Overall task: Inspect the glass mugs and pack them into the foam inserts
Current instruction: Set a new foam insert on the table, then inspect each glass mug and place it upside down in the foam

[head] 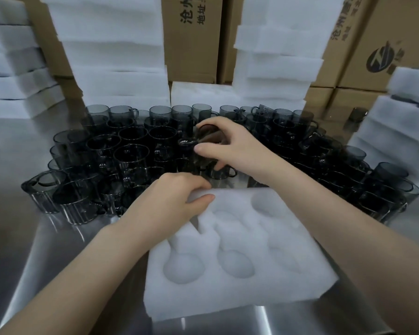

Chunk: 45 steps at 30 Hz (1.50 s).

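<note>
A white foam insert (240, 252) with several mug-shaped cavities lies on the steel table in front of me. Its visible cavities hold no mugs. My left hand (172, 199) grips the insert's far left corner, thumb on top. Behind the insert stands a dense crowd of smoky grey glass mugs (131, 155). My right hand (224, 146) reaches into that crowd and grips one tilted glass mug (205, 135), fingers curled over it and thumb on its near side.
Stacks of white foam inserts (116, 59) rise behind the mugs, with more at the left (12, 76) and right (402, 122). Brown cardboard boxes (191, 37) stand at the back. Bare steel table (58, 252) shows at the near left.
</note>
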Available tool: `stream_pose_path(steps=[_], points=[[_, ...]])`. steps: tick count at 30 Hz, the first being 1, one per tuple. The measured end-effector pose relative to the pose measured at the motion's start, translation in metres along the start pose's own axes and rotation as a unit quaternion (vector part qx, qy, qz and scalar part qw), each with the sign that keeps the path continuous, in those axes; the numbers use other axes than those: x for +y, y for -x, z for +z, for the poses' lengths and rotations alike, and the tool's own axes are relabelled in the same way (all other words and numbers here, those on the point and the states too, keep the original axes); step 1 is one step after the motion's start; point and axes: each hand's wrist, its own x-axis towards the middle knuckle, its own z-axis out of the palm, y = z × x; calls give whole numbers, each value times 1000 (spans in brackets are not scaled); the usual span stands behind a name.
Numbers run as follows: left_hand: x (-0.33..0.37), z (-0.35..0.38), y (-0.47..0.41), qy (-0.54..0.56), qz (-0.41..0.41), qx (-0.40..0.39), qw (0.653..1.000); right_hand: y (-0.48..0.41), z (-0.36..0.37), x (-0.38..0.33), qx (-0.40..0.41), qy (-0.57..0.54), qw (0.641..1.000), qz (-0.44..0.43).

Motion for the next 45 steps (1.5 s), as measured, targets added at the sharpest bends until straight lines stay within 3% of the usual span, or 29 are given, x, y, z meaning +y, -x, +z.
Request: stream_pose_path(steps=[3,5,8,12,19,27,33,40,45], points=[[-2,-2,-4,-12,-12,1,1000,12,-8,6,-4,-129,991,23],[-1,-2,-7,-9,-41,45,998,14,-9,7,-21,-172,984,38],[4,-5,-14,47,-84,146,985,13,-10,8,-69,-189,978,54],[17,-2,-29,108,-71,107,986,16,-8,18,-109,-260,958,58],[18,8,-30,154,-36,194,968,22,-13,28,-127,-288,948,36],[17,10,-29,138,-11,179,974,25,-6,24,-35,-225,973,35],[20,11,-29,134,2,179,975,20,-8,23,6,-298,951,84],[19,8,-27,252,-47,220,941,22,-14,27,-116,-415,898,93],[17,6,-26,303,-66,229,923,25,-13,28,-179,-392,902,36]])
